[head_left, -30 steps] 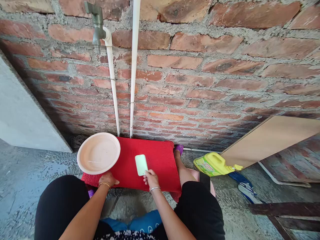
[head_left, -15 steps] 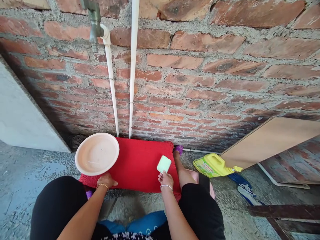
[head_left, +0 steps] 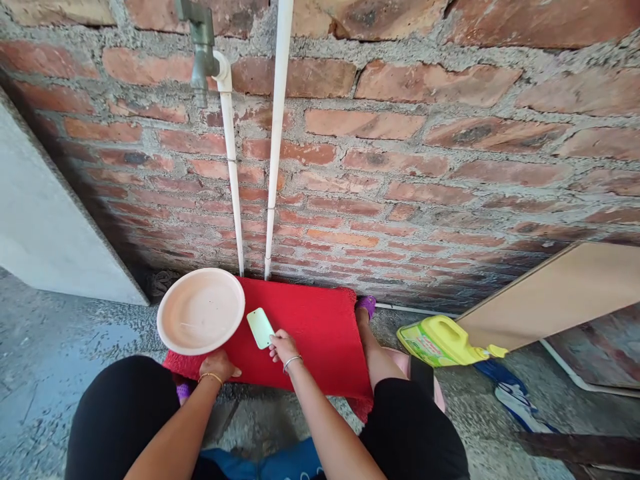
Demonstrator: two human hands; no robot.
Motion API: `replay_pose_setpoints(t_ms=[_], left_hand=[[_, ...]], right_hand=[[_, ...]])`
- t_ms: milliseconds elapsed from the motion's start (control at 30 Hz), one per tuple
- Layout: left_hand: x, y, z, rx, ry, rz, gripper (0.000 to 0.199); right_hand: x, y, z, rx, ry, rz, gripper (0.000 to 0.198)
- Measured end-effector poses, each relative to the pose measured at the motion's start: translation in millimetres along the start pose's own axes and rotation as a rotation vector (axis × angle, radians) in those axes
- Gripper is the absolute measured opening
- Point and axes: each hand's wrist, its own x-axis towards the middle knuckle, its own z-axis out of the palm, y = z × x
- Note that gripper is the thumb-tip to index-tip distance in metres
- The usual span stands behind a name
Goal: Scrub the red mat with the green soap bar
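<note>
Over the middle of the red mat (head_left: 310, 333), my right hand (head_left: 283, 347) is closed on one end of a pale green flat block with rounded corners (head_left: 260, 328), held at a slant; its underside is hidden. My left hand (head_left: 220, 365) is closed at the mat's front left edge, thumb pointing right and fingertips out of sight. Just behind it, a pale pink basin (head_left: 201, 311) covers the mat's left end. A little liquid or a faint mark shows at the bottom of the basin.
Behind the mat stands a brick wall (head_left: 365, 160) with a tap (head_left: 201, 57) and white pipes (head_left: 277, 133). A yellow jug (head_left: 443, 340) lies on the right, near a leaning tan board (head_left: 560, 293). Grey slab (head_left: 55, 207) leans at left. My knees flank the mat.
My right hand has swept left across the mat with the green block, from its right side to near the basin. My left hand stays at the front edge. The view has shifted slightly.
</note>
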Motion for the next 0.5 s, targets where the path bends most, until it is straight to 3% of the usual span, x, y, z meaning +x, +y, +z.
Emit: replay_pose_setpoints(t_ms=[100,333,433,500], left_hand=[[8.6,-2.6,7.0,-0.019,0.013,0.004,0.057],[5.4,-2.2,1.8,-0.022,-0.033,0.001,0.059],[1.5,-1.8,-1.4,-0.01,-0.04,0.007,0.061],[3.6,-2.8,0.7,-0.012,-0.022,0.01,0.061]], right_hand=[[6.3,-8.1,-21.6,0.049,0.113,0.014,0.029],[-11.7,-18.1,-122.1,0.266,0.531,-0.02,0.035],[-21.0,-13.9,-136.5,0.333,0.638,-0.031,0.034],[-24.3,-9.2,-128.2,0.333,0.599,-0.047,0.036]])
